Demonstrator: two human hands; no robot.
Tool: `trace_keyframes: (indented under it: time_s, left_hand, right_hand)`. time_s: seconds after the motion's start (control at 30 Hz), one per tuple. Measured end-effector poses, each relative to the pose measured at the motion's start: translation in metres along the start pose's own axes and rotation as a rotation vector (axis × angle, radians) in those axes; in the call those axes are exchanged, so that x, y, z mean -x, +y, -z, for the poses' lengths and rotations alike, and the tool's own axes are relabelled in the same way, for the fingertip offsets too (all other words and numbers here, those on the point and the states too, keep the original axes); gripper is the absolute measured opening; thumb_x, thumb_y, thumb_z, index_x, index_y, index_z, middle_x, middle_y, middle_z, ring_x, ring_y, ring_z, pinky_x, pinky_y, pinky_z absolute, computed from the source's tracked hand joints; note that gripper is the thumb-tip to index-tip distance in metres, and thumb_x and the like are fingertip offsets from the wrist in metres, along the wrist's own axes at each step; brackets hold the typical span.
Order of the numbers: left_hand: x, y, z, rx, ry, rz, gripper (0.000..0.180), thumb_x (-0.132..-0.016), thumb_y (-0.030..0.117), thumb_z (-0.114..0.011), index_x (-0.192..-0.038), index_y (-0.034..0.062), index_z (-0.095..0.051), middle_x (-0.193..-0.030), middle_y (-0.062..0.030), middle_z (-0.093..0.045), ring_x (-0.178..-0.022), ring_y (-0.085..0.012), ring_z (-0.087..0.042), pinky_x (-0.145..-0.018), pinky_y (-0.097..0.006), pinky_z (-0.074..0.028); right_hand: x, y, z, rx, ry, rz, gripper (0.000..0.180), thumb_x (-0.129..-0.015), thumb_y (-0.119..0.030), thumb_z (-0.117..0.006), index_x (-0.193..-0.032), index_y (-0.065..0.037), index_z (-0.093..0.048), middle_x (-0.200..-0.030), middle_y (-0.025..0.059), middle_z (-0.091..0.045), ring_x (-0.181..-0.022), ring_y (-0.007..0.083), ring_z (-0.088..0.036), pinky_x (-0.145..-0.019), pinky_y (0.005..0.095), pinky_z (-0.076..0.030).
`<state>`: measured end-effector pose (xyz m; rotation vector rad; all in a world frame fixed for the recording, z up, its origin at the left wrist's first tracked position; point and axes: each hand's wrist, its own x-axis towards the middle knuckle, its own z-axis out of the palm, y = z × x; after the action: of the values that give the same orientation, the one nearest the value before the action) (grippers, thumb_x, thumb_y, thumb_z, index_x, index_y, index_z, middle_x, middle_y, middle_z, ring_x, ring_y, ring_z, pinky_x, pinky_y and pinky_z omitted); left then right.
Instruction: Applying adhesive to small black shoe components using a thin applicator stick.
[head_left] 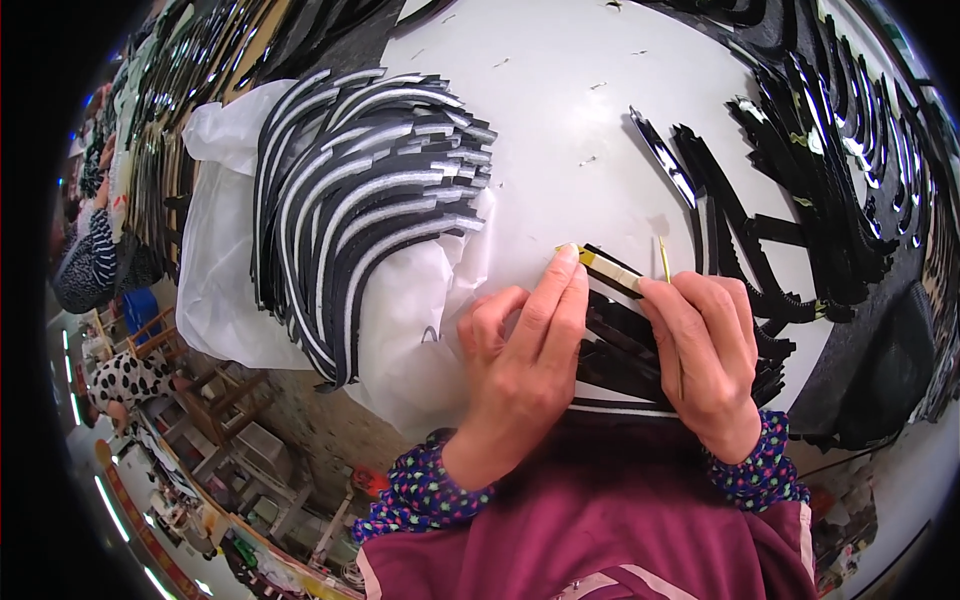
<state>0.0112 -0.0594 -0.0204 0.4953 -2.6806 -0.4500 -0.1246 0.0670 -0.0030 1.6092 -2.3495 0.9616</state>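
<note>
Between my hands is a short black strip with a yellow and cream face (pixel 612 268). My left hand (pixel 530 345) is closed on its left end, index and middle fingertips pressing on the yellow part. My right hand (pixel 705 350) pinches its right end. A thin yellowish stick (pixel 664 258) also sits in the right hand, its tip pointing up between the fingers. Under and between the hands lie several glossy black strips (pixel 625 330). To the left, a fanned pile of curved black strips with white bands (pixel 385 180) rests on white plastic sheeting (pixel 225 250).
The white table (pixel 560 130) carries small dark scraps. Toothed black strips (pixel 725 205) lie on its right, beside a heap of glossy black strips (pixel 810 150). More strips hang at the far left (pixel 185 90). Other people sit at the left, near a wooden stool (pixel 225 400).
</note>
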Motion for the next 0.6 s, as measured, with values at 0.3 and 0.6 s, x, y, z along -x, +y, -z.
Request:
trace_keyframes:
  time_s: [0.3, 0.6]
  left_hand:
    - [-0.0007, 0.0014, 0.0027, 0.031, -0.037, 0.024, 0.046, -0.086, 0.006, -0.066, -0.13, 0.0196, -0.067, -0.141, 0.0007, -0.059, -0.101, -0.0202, -0.048, -0.094, -0.033, -0.037]
    - [0.0004, 0.0018, 0.0027, -0.015, -0.049, 0.026, 0.055, -0.081, 0.004, -0.066, -0.131, 0.0247, -0.068, -0.141, 0.0017, -0.057, -0.099, -0.02, -0.047, -0.094, -0.032, -0.037]
  right_hand:
    - [0.0068, 0.0027, 0.0003, 0.002, -0.001, 0.026, 0.036, -0.069, 0.007, -0.069, -0.105, 0.006, -0.069, -0.096, 0.0146, -0.062, -0.081, 0.0288, -0.062, -0.067, 0.0355, -0.055]
    - [0.0072, 0.0019, -0.0009, 0.014, 0.003, 0.041, 0.035, -0.067, 0.006, -0.068, -0.102, 0.006, -0.069, -0.095, 0.0143, -0.063, -0.081, 0.0286, -0.063, -0.068, 0.0358, -0.055]
